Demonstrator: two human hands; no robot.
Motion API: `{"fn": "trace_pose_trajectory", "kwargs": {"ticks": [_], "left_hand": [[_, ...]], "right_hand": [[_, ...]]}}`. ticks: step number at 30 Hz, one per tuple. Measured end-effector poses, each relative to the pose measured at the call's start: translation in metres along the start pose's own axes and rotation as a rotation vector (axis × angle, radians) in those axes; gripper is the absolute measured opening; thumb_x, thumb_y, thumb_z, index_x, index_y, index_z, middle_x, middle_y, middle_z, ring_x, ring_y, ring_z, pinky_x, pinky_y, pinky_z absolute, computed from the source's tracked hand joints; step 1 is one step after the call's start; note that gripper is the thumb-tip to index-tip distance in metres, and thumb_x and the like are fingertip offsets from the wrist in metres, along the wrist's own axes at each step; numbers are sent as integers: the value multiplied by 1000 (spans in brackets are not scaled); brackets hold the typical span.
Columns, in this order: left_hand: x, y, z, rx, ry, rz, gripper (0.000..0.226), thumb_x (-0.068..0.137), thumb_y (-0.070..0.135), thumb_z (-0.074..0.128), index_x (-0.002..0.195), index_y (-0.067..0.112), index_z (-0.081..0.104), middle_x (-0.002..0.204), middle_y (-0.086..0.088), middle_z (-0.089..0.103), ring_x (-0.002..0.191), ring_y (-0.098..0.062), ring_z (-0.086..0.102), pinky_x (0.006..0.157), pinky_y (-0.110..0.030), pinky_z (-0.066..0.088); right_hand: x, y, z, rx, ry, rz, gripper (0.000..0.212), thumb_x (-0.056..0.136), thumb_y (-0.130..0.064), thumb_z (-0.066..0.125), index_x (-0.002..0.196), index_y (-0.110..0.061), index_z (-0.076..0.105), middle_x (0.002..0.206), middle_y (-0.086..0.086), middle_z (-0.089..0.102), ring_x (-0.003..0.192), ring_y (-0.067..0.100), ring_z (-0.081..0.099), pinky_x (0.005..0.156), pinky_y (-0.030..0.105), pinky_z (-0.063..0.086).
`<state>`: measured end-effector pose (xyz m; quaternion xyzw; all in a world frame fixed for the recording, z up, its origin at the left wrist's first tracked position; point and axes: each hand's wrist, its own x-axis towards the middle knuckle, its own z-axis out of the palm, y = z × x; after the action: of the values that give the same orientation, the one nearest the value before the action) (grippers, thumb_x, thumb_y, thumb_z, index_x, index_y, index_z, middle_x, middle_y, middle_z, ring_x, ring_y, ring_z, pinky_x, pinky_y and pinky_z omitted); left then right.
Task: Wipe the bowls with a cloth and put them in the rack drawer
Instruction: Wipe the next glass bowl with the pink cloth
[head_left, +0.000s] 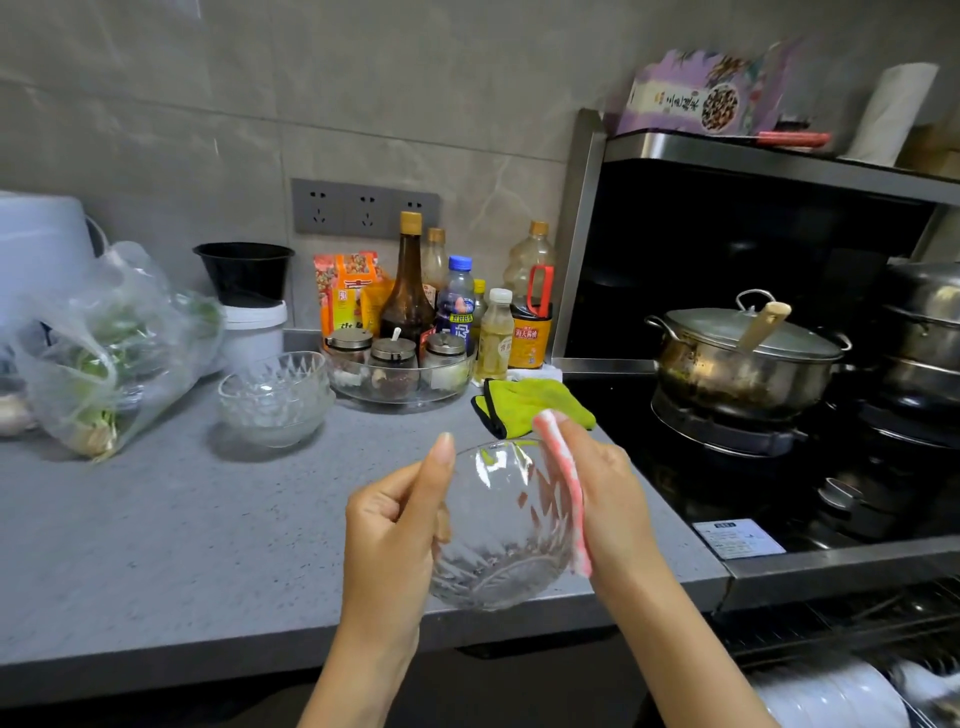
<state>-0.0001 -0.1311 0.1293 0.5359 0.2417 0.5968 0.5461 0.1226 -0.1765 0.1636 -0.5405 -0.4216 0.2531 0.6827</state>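
We hold a glass bowl (501, 530) above the front edge of the counter (182, 519), our left hand (395, 525) gripping its near rim with the thumb up. Our right hand (605, 499) presses a pink cloth (566, 488) against the bowl's right side. More stacked bowls (272, 397) sit on the counter behind, beside a green cloth (535, 402).

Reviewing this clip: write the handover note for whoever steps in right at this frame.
Left hand holds the glass bowl above the counter edge.
Right hand pinches the pink cloth over the bowl's rim, mid-wipe.
Stack of glass bowls sits on the counter, far left.
Rack drawer is at lower right, with white dishes in it.
Done: nothing visibly finished.
Left: finish this bowl, rack it, then do the stack.
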Motion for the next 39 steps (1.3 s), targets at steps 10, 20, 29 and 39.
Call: {"fn": "trace_pose_trajectory", "kwargs": {"ticks": [10, 20, 29, 39], "left_hand": [[0, 14, 1, 356, -176, 227, 57, 88, 54, 45, 46, 16, 52, 36, 6, 39, 35, -4, 34, 41, -15, 29], [-15, 2, 28, 141, 215, 32, 61, 87, 51, 41, 39, 13, 39, 38, 4, 34, 39, -9, 32, 42, -23, 28], [-20, 14, 31, 77, 241, 101, 55, 86, 51, 40, 42, 20, 25, 40, 11, 19, 38, -6, 16, 38, -18, 16], [-18, 7, 15, 105, 123, 137, 70, 91, 53, 53, 44, 8, 27, 39, -4, 22, 39, -12, 25, 43, -21, 24]], "right_hand": [[-14, -22, 0, -247, -103, -107, 69, 99, -26, 47, 33, -10, 33, 25, 6, 27, 21, 14, 34, 46, 38, 45], [-33, 24, 21, -732, 74, -725, 42, 100, -40, 31, 134, -29, 53, 142, -12, 47, 138, 8, 34, 111, 37, 31], [-21, 13, 4, -228, -4, -343, 44, 98, -45, 28, 129, -34, 56, 131, -19, 56, 129, -3, 44, 110, 31, 36], [-10, -5, -1, -178, -95, -127, 55, 97, -46, 44, 73, 0, 63, 67, 12, 63, 64, 14, 58, 70, 30, 49]]}}
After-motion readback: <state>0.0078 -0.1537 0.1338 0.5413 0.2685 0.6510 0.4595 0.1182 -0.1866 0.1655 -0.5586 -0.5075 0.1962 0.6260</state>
